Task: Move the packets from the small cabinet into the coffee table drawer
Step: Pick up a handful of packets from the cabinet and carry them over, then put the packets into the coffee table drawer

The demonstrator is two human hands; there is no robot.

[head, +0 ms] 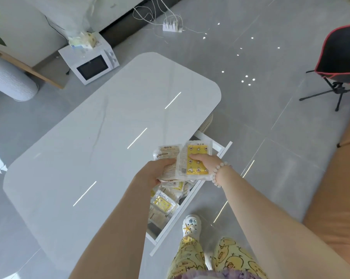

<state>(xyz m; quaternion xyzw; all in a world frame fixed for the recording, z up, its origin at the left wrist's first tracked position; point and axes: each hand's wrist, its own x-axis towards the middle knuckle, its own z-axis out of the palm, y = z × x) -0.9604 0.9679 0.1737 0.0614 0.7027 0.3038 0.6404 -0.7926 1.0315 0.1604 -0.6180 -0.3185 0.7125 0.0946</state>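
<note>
Most of the drawer [190, 198] is out of sight, tucked under the worktop [109, 137] and masked by the held bundle, so the stored packets [163, 204] show only in part. Fingers of the left grip [150, 174] vanish beneath the pale packets [167, 153], most of the right grip [204, 161] hides behind the yellow packet [197, 158], and every label's print is too small to read. At the right edge, chair [341, 57] and sofa [335, 198] are both cut off.

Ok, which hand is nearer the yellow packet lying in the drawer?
Left. The left hand holds packets just above the yellow packet; the right hand is further along the drawer, gripping a second yellow packet.
</note>
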